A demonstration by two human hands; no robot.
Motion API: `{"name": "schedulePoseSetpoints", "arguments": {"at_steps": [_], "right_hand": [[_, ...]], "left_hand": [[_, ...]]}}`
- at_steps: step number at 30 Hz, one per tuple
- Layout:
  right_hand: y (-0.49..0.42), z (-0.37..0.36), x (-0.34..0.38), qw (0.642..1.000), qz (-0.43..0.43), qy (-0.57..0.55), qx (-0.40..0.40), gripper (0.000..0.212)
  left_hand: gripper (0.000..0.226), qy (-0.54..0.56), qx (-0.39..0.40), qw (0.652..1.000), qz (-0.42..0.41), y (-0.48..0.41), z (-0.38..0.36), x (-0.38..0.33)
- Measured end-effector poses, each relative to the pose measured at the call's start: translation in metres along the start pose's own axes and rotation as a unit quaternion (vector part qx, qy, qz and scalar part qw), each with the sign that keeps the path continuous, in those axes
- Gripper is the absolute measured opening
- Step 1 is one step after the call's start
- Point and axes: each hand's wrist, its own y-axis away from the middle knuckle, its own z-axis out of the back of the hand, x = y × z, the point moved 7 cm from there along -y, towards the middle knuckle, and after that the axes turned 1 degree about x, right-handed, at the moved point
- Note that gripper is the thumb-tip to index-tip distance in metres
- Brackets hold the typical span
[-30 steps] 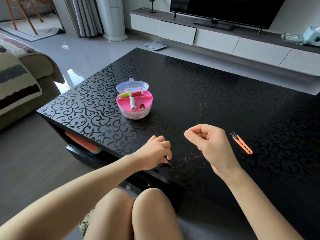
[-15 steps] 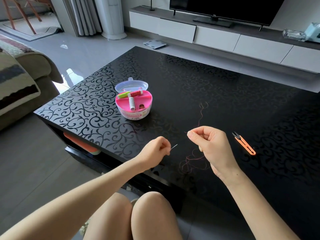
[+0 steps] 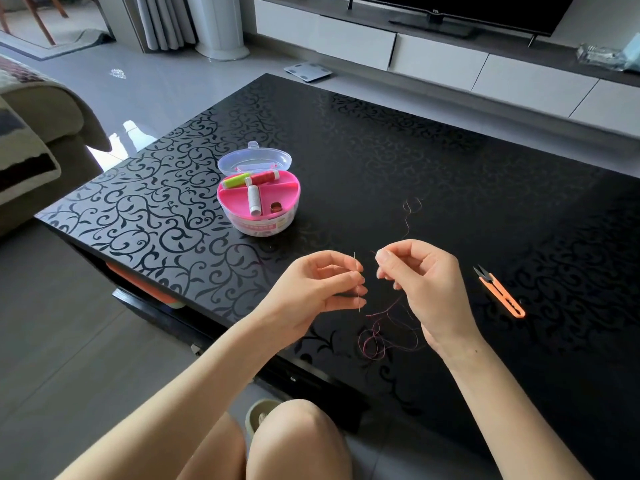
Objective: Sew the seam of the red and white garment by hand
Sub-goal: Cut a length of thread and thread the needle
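Left hand [image 3: 311, 289] pinches the needle [image 3: 354, 260] upright; right hand [image 3: 424, 278] pinches the thread [image 3: 377, 337] end just beside it, slack looped near the table's [image 3: 381, 133] near edge.

Home living room, sofa [image 3: 38, 133], black coffee table [image 3: 381, 140], television [image 3: 460, 8] on white cabinet [image 3: 436, 60]
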Motion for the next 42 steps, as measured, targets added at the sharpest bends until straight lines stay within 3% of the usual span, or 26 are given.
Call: {"name": "schedulePoseSetpoints", "arguments": {"at_steps": [10, 20, 32, 42], "right_hand": [[-0.027, -0.02, -0.046, 0.998, -0.048, -0.022, 0.024, 0.01], [-0.036, -0.043, -0.071, 0.988, -0.093, -0.115, 0.042, 0.01], [-0.029, -0.039, -0.078, 0.989, -0.101, -0.096, 0.043, 0.013], [-0.028, -0.036, -0.076, 0.994, -0.093, -0.05, 0.039, 0.011]], "left_hand": [[0.005, -0.002, -0.042, 0.998, 0.035, -0.027, 0.012, 0.022], [0.002, -0.039, -0.066, 0.996, 0.053, -0.031, 0.034, 0.029], [0.012, -0.039, -0.058, 0.995, 0.069, -0.027, 0.028, 0.037], [0.005, -0.043, -0.075, 0.994, 0.061, -0.026, 0.026, 0.036]]}}
